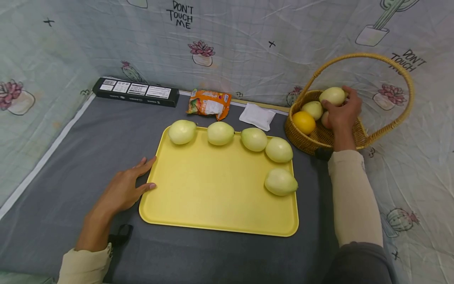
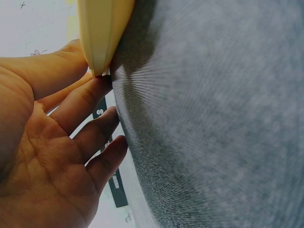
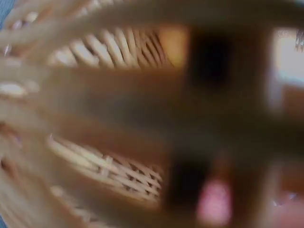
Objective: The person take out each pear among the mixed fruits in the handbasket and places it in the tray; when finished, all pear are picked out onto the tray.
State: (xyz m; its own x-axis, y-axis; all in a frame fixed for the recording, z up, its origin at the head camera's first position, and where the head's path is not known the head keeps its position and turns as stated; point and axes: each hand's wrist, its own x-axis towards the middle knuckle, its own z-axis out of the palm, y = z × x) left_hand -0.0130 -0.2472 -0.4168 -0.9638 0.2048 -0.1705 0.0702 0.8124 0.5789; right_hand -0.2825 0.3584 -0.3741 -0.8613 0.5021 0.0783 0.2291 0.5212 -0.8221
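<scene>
A yellow tray lies on the dark cloth with several pale green, pear-like fruits along its far and right edges, one of them a fruit by the right rim. My left hand rests at the tray's left edge, thumb on the rim and fingers fairly straight; the left wrist view shows the fingertips against the cloth. Over a wicker basket at the right, my right hand grips a pale green fruit. The right wrist view is mostly blocked by blurred wicker.
The basket also contains an orange fruit, another pale green fruit and a partly hidden fruit. Its tall handle leans right. Behind the tray lie a black box, an orange packet and a white packet, near the patterned cloth wall.
</scene>
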